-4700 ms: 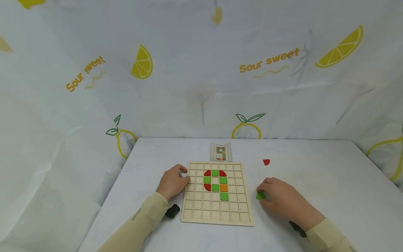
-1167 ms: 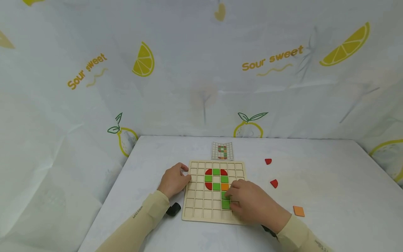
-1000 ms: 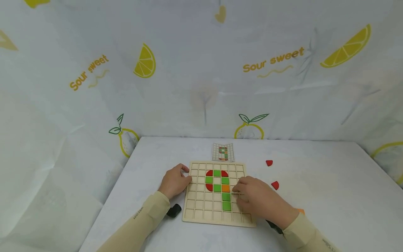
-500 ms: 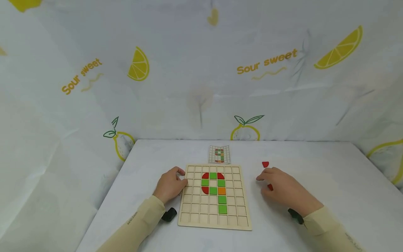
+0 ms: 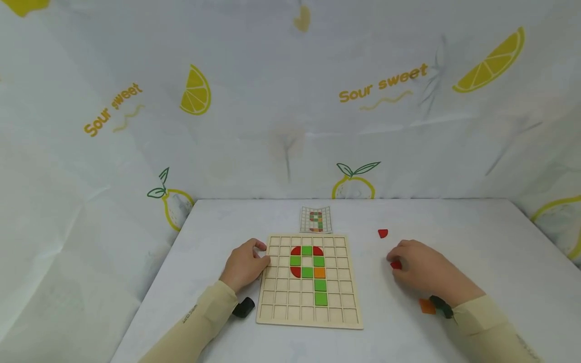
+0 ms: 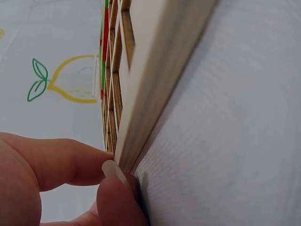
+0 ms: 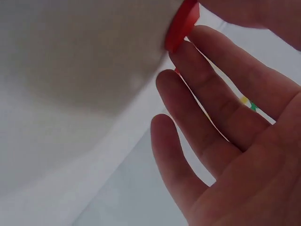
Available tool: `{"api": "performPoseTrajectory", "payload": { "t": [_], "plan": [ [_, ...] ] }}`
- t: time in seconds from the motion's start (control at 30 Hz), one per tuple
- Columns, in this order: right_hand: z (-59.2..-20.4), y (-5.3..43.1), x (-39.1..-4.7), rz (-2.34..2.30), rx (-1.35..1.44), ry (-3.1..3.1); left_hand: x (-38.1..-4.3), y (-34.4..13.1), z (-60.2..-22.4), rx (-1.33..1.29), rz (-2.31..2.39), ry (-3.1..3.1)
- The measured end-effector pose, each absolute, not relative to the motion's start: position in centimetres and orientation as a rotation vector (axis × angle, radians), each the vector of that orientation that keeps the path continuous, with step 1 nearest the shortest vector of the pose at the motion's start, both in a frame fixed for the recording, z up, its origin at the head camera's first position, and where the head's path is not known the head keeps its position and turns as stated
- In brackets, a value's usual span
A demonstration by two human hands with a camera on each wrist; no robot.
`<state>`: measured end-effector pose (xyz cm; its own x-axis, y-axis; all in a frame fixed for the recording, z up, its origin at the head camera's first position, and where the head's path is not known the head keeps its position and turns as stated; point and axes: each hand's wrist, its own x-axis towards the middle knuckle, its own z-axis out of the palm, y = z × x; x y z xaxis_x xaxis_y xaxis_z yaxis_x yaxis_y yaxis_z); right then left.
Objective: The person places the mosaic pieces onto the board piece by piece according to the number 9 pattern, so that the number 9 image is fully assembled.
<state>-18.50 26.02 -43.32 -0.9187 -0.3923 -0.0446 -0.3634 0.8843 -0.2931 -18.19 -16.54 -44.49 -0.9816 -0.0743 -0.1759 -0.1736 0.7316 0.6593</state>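
Observation:
In the head view my left hand [image 5: 244, 264] is at the left edge of a wooden grid board [image 5: 281, 297]. Its thumb and index finger pinch that edge, seen close up in the left wrist view. Red, green and orange tiles on the board form a 9-like shape. Right of the board, my right hand [image 5: 424, 269] pinches a red quarter-circle tile [image 5: 396, 265] between thumb and fingertips, close over the table. In the right wrist view the red tile [image 7: 182, 27] stands tilted at the fingertips, the other fingers extended.
Behind the board lies a pattern card [image 5: 315, 220] showing a coloured tile figure. Another red quarter-circle tile [image 5: 383, 233] lies beyond my right hand. An orange square tile [image 5: 426, 306] lies beneath my right wrist, beside the black wrist strap. A lemon-print cloth [image 5: 254, 166] hangs behind the table.
My right hand has left a second green tile at the bottom of the board's column, moved right off the board, and taken hold of a red tile. The left hand stays at the edge.

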Motion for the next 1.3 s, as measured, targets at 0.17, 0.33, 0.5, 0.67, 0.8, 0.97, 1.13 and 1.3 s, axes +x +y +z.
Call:
{"api": "performPoseTrajectory", "payload": {
  "t": [0.17, 0.33, 0.5, 0.67, 0.8, 0.97, 1.13, 1.3],
  "plan": [
    [-42.8, 26.5, -18.6, -0.438, -0.546, 2.902, -18.3, -16.6, -44.4, -0.208, 1.079, 2.79],
    [-42.7, 26.4, -18.7, -0.453, -0.549, 2.891, -18.2, -16.8, -44.2, -0.219, 1.078, 2.789],
    [-42.7, 26.2, -18.9, -0.453, -0.558, 2.89, -18.2, -17.0, -44.1, -0.218, 1.073, 2.796],
    [-42.7, 26.0, -18.9, -0.454, -0.544, 2.883, -18.1, -17.0, -44.1, -0.219, 1.081, 2.797],
    [-42.9, 25.5, -18.5, -0.459, -0.556, 2.882, -17.9, -16.8, -44.3, -0.218, 1.095, 2.789],
    [-43.0, 24.4, -17.7, -0.398, -0.615, 2.909, -17.7, -16.5, -44.6, -0.204, 1.101, 2.786],
    [-42.2, 22.6, -17.0, -0.371, -0.665, 2.939, -17.9, -16.4, -44.5, -0.207, 1.104, 2.796],
    [-41.7, 20.5, -16.3, -0.371, -0.746, 2.95, -18.1, -16.4, -44.4, -0.212, 1.107, 2.791]
  ]
}}
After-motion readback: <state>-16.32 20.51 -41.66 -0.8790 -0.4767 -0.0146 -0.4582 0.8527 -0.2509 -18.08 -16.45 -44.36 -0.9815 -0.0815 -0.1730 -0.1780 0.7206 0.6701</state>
